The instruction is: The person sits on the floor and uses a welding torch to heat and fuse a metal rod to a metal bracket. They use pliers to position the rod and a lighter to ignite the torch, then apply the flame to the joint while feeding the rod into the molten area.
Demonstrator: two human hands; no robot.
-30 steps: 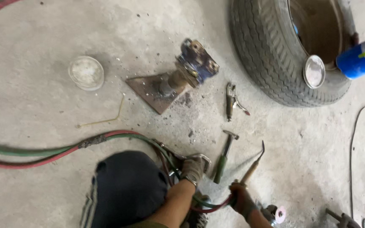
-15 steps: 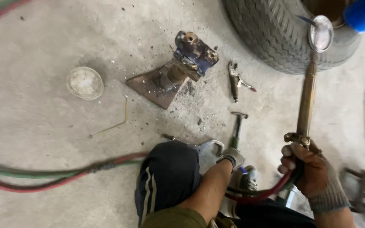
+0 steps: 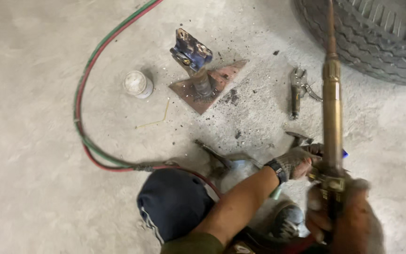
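My right hand (image 3: 346, 214), gloved and blurred, grips the handle of a long brass cutting torch (image 3: 332, 94) that points up the frame towards the tyre (image 3: 377, 37). My left hand (image 3: 297, 162), in a worn glove with a dark wrist strap, has its fingers curled against the torch body just above my right hand. A small blue tip (image 3: 344, 153) shows just past the torch. A hammer head (image 3: 298, 138) lies on the floor right behind my left hand.
A blue bracket on a post stands on a rusty plate (image 3: 224, 75), with black scale scattered around. Locking pliers (image 3: 299, 89), a white jar (image 3: 137, 84) and a thin bent rod (image 3: 156, 121) lie on the concrete. Red and green hoses (image 3: 83, 117) loop left. My knee (image 3: 172, 202) is in front.
The view has swung left and closer. My right hand has brought the torch nearer the camera, and my left hand has moved from the hammer up to the torch body.
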